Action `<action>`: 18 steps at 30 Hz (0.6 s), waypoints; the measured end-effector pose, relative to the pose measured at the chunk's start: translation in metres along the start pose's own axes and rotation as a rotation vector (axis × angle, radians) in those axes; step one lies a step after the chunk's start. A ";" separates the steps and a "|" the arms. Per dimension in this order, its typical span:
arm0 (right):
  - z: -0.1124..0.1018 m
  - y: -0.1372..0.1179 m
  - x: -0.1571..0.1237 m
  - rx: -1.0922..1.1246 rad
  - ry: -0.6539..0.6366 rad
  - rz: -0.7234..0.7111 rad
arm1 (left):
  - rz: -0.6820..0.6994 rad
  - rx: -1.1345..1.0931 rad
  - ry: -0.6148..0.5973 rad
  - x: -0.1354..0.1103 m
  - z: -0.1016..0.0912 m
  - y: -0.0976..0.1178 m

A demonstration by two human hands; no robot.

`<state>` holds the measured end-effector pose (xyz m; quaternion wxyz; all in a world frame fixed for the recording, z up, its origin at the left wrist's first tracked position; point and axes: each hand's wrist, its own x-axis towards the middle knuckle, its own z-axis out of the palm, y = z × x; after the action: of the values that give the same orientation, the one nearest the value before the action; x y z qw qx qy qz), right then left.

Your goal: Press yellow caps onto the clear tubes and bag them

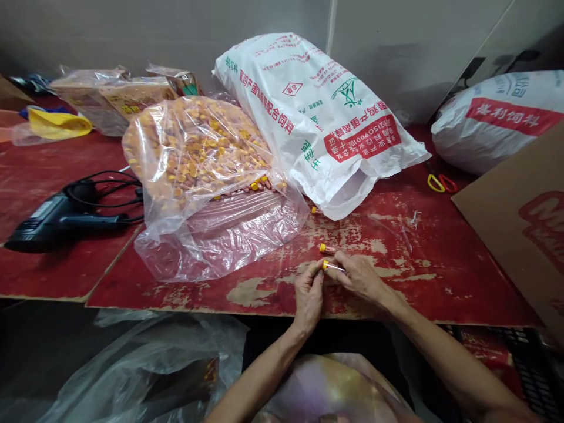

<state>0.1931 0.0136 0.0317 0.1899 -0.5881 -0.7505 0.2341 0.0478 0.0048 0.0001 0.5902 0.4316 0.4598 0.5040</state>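
Note:
My right hand (361,276) is closed around a small clear tube (335,267) with a yellow cap. The thumb and forefinger of my left hand (308,294) pinch together at the capped end. The tube is tilted, its cap towards my left hand. Just beyond my fingers, a second yellow-capped tube (326,249) with reddish-brown contents lies on the red table (264,296). Another such tube (314,210) rests by the mouth of the white woven sack (308,117). To the left, a big clear plastic bag (198,150) holds many yellow-capped tubes.
A black heat gun (66,217) with a coiled cord lies at left. Packaged boxes (136,94) stand behind the bag. Scissors (440,183), another stuffed sack (502,120) and a cardboard box (520,217) are at right. Clear plastic sheeting (145,364) hangs below the table edge.

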 end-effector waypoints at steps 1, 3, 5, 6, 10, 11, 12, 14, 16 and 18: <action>0.002 -0.001 -0.001 0.064 0.004 0.047 | 0.004 0.014 -0.006 -0.002 0.001 -0.003; 0.005 0.000 -0.001 0.161 0.023 0.137 | 0.009 0.029 -0.017 -0.005 0.001 -0.007; 0.006 0.002 0.001 0.175 0.018 0.196 | 0.022 0.054 -0.066 -0.004 0.000 -0.009; 0.004 0.003 0.002 0.133 -0.007 0.205 | 0.026 0.083 -0.122 -0.001 -0.002 -0.010; -0.007 0.004 0.015 -0.355 -0.215 0.168 | 0.089 0.318 -0.279 0.023 -0.017 0.001; -0.008 0.002 0.018 -0.477 -0.265 0.151 | 0.126 0.380 -0.218 0.032 -0.023 0.006; -0.007 0.001 0.022 -0.564 -0.303 0.137 | 0.171 0.446 -0.122 0.044 -0.031 0.012; -0.002 0.000 0.027 -0.638 -0.361 0.131 | 0.247 0.634 0.084 0.072 -0.049 0.023; 0.006 0.003 0.028 -0.653 -0.367 0.144 | 0.283 0.842 0.226 0.106 -0.069 0.033; 0.012 0.012 0.027 -0.648 -0.326 0.121 | 0.291 0.965 0.309 0.145 -0.087 0.042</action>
<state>0.1891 0.0408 0.0151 -0.1428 -0.6161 -0.7699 0.0856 -0.0351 0.1579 0.0073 0.1736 0.6346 0.6563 0.3694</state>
